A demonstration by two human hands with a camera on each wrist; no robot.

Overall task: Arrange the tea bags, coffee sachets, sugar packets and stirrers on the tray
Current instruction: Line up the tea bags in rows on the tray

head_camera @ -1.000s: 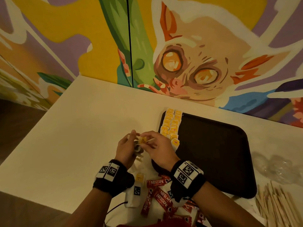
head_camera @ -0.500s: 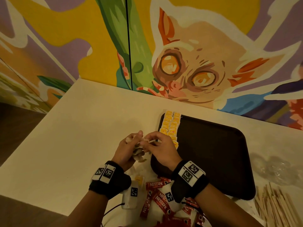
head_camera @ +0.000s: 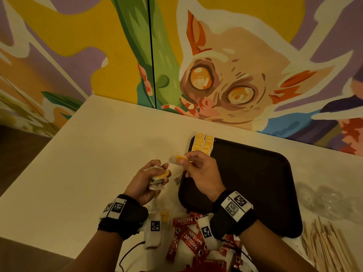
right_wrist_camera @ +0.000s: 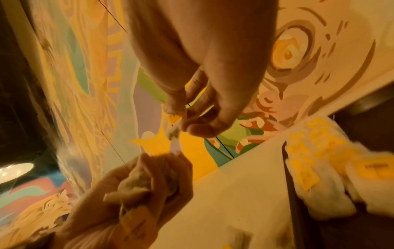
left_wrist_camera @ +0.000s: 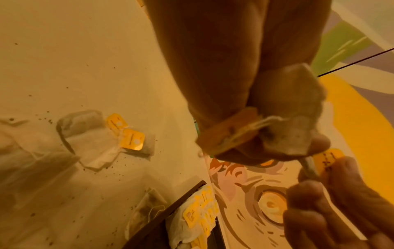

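Two columns of white paper tea bags with yellow tags lie along the far-left edge of the dark rectangular plastic tray, their row running away from the person toward the painted wall; blur hides the exact count. The right hand pinches one more tea bag with a yellow tag between thumb and forefinger, held above the table just left of the tray's rim, its white pouch pointing left. The left hand curls round a crumpled bunch of tea bags, soft and creased, with strings and a yellow tag showing between the fingers. The left wrist view shows two loose tea bags on the pale matte table, yellow tags side by side, amid dark specks. Near the person, red glossy coffee sachets lie scattered at mixed angles. A sheaf of thin wooden stirrers lies at the right, long axes pointing away from the person, beside crumpled clear plastic.
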